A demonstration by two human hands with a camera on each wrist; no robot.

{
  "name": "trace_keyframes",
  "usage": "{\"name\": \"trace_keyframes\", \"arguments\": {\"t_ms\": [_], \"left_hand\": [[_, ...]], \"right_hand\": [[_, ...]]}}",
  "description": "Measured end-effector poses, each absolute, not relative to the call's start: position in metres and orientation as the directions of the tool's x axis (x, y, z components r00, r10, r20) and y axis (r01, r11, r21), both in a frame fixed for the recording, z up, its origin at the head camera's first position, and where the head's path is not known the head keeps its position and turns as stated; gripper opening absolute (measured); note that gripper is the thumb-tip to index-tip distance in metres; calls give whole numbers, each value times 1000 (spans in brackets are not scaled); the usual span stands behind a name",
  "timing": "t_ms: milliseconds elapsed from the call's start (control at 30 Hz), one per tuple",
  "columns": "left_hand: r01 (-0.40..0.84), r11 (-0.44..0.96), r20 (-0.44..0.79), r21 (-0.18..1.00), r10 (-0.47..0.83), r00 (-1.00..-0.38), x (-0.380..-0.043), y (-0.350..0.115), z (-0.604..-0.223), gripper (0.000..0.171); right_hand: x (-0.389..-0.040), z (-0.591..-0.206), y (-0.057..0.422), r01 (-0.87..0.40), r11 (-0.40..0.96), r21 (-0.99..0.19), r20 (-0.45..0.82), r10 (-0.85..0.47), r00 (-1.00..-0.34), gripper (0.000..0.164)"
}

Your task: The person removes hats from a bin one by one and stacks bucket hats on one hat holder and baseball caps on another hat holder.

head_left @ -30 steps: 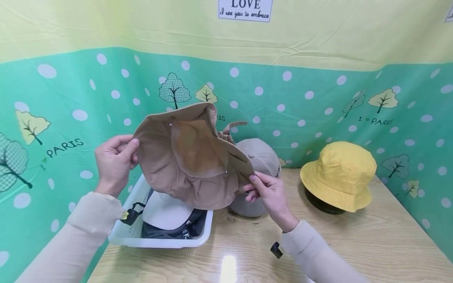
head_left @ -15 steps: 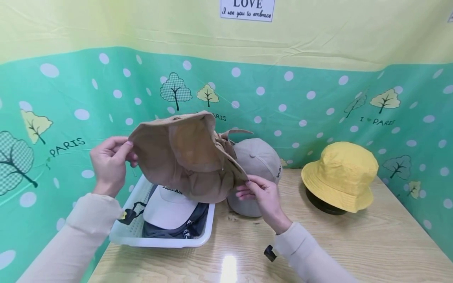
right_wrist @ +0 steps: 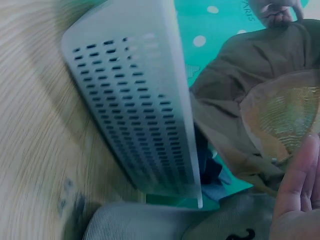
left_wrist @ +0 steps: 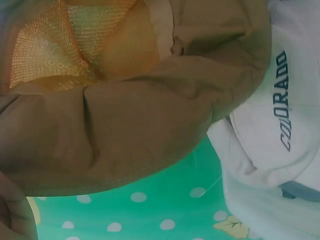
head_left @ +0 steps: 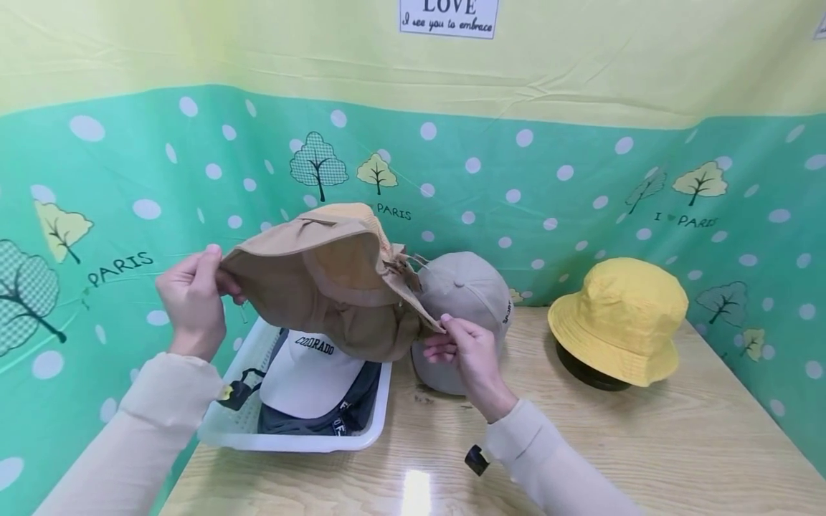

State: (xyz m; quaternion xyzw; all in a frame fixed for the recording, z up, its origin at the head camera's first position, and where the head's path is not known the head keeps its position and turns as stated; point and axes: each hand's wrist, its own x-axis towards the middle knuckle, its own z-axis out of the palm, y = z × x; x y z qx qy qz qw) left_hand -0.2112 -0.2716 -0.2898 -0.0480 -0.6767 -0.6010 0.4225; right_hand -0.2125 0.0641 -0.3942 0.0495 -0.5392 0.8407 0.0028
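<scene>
A brown wide-brimmed sun hat (head_left: 277, 279) hangs in the air over the basket, its brim tilted so that the tan mesh lining inside shows. At the left end of the brim my left hand (head_left: 196, 297) pinches the edge between thumb and fingers. My right hand (head_left: 471, 358) pinches the brim's right end. Below the hat, a white cap (head_left: 312, 380) lettered COLORADO lies in the white plastic basket (head_left: 290, 442), on top of dark caps (head_left: 303, 423). Behind my right hand stands a grey cap (head_left: 467, 287), partly covered by the hand and hat.
A yellow bucket hat (head_left: 629, 315) sits on a dark round base (head_left: 590, 369) at the right of the wooden table (head_left: 581, 444). Green and yellow patterned cloth (head_left: 561, 186) hangs behind and along both sides. The basket stands at the table's left edge.
The hat has tipped, so its crown top shows more and its inside less. Both hands have shifted left, the right one most. More of the white cap's lettering is uncovered.
</scene>
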Motion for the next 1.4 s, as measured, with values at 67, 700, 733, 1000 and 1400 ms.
{"name": "trace_keyframes", "arguments": {"t_ms": [67, 700, 733, 1000, 1400], "left_hand": [[594, 200, 611, 779, -454, -649, -211, -272, -290, 49], [691, -87, 593, 718, -444, -672, -207, -277, -293, 31], [691, -98, 592, 716, -439, -676, -207, -277, -293, 31], [685, -156, 571, 712, -439, -694, -207, -281, -297, 31], [611, -265, 427, 746, -515, -744, -201, -292, -314, 26]], "right_hand": [[-213, -393, 62, -47, -427, -903, 72, -43, -996, 16], [-212, -383, 56, -31, -508, -861, 86, -85, -993, 15], [-213, -383, 56, -34, -514, -857, 89, -83, -993, 15], [-215, -380, 54, -54, -523, -851, 114, -83, -990, 14], [-214, -373, 47, -71, -535, -842, 123, -61, -991, 14]]}}
